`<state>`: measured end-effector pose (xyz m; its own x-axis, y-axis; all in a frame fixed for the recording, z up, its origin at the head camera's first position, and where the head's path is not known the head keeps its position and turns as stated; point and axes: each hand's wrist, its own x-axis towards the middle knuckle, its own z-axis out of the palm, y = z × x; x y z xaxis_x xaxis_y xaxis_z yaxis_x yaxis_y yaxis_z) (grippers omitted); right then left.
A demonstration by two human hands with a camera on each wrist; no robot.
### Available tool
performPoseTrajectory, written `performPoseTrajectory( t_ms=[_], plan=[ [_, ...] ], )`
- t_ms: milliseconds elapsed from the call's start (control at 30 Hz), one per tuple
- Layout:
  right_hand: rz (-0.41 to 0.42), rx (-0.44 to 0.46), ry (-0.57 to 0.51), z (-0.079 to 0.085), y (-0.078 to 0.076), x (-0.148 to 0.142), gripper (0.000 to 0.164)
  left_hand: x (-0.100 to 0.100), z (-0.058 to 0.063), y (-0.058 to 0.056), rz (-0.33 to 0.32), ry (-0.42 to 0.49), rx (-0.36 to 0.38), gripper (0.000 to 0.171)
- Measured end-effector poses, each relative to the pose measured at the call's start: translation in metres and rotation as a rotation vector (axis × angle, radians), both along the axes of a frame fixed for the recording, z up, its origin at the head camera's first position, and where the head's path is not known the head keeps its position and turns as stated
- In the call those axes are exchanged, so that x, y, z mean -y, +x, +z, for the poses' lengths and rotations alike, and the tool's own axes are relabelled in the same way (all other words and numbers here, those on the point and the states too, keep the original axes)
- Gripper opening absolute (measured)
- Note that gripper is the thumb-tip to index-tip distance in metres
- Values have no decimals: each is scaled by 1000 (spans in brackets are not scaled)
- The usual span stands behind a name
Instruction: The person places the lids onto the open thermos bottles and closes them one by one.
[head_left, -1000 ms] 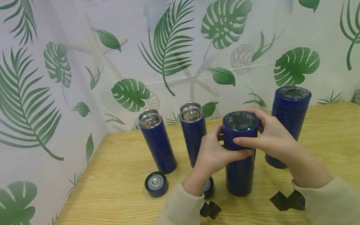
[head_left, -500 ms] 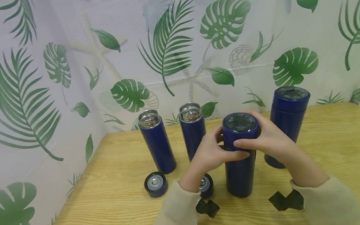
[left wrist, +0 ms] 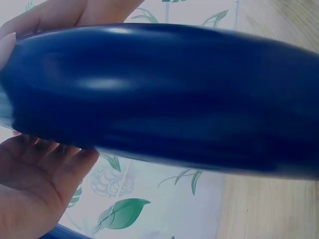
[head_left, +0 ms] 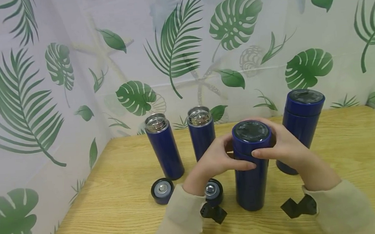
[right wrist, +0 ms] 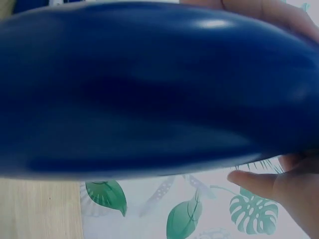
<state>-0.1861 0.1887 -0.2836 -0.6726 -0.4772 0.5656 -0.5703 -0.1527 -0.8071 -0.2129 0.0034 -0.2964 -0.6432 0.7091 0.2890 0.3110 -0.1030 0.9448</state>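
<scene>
Both hands hold a capped dark blue thermos bottle (head_left: 252, 184), upright at the middle right of the head view. My left hand (head_left: 220, 156) grips its upper part from the left, the thumb lying across the front just below the lid seam. From the right, my right hand (head_left: 284, 143) grips around the lid (head_left: 252, 131), its thumb near the seam. Most fingers are hidden behind the bottle. The blue body fills much of the left wrist view and the right wrist view. I cannot tell whether its base touches the table.
Two uncapped blue bottles (head_left: 165, 148) (head_left: 201, 134) stand to the left on the wooden table (head_left: 116, 214). Their lids (head_left: 162, 191) (head_left: 213, 191) lie upturned in front. Another capped bottle (head_left: 301, 128) stands at the right. A leaf-patterned cloth (head_left: 176, 42) hangs behind.
The held bottle has shifted slightly lower and nearer in the head view, with both hands. My left thumb has drawn back a little to the left. The other bottles have not moved.
</scene>
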Motion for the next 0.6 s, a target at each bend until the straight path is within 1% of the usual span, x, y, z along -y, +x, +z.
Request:
performPoseTrajectory(
  t_ms=[67, 133, 233, 267, 300, 367, 467, 500, 533, 600],
  plan=[
    [-26, 2, -5, 0, 1, 2, 55, 0, 0, 0, 27, -5, -21, 57],
    [-72, 1, 7, 0, 2, 2, 55, -1, 1, 1, 50, -10, -28, 57],
    [-165, 4, 44, 1, 2, 2, 55, -3, 2, 2, 91, -23, -32, 58],
    [-223, -11, 72, 1, 3, 2, 54, -3, 3, 2, 116, -28, -36, 59],
    [-302, -31, 96, 2, 3, 2, 52, -4, 3, 2, 166, -39, -42, 60],
    [-433, -85, 115, 4, 1, 2, 42, -5, 2, 0, 306, -69, -81, 63],
    [-594, -153, 154, 8, 1, 2, 30, -4, 1, -3, 468, -100, -112, 69],
    [-619, -161, 153, 9, 1, 1, 28, -4, 0, -3, 497, -110, -111, 70],
    [-617, -167, 155, 10, 2, 1, 28, -4, 0, -4, 495, -106, -112, 71],
    [-608, -141, 190, 11, 3, 1, 37, -4, 0, -4, 453, -89, -101, 69]
  ],
)
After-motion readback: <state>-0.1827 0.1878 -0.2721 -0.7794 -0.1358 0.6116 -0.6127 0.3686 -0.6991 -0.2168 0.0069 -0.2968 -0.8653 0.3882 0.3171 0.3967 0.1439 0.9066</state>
